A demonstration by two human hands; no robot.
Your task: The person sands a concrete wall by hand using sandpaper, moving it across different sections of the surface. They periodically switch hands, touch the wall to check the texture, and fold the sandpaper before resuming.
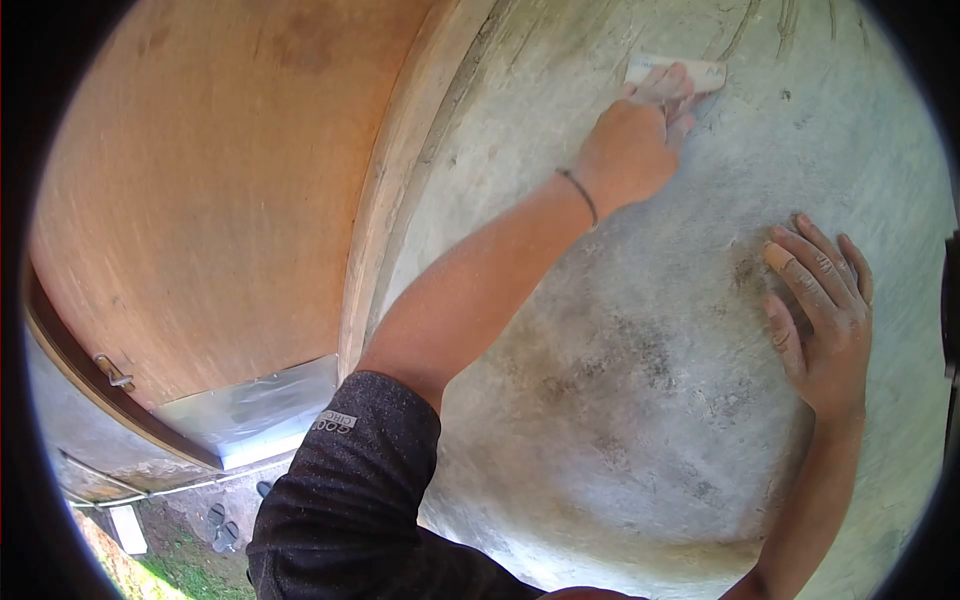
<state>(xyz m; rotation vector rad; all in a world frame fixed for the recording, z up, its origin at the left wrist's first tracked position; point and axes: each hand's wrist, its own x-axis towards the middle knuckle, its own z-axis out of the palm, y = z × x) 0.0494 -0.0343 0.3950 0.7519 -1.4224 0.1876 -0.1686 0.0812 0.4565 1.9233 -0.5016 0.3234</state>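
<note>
Two hands were on the grey plastered wall (620, 400) in the head view, each doing something different. The left hand (630, 150) was stretched up at the end of a fully extended arm. Its fingers were curled together and clamped on a small pale pad (690, 72), which stuck out just beyond the fingertips and lay flat against the wall. That grip looked suited to pushing the pad's face hard onto the surface. A thin dark wristband (578, 195) sat just below that hand, and a dark sleeve (350, 490) was bunched up far down the arm.

Lower and well apart from the left hand, the right hand (825, 320) lay palm-down on the wall with its fingers spread and dusty, holding nothing. It seemed placed there to steady the body during the high reach.

Beyond the left arm, away from both hands, a wooden door frame (400, 180) ran along the wall's edge beside a brown door (220, 200). The door had a small latch (113, 372) and a metal sheet (250, 415) at its foot. Sandals (222, 525) lay on the ground far below.
</note>
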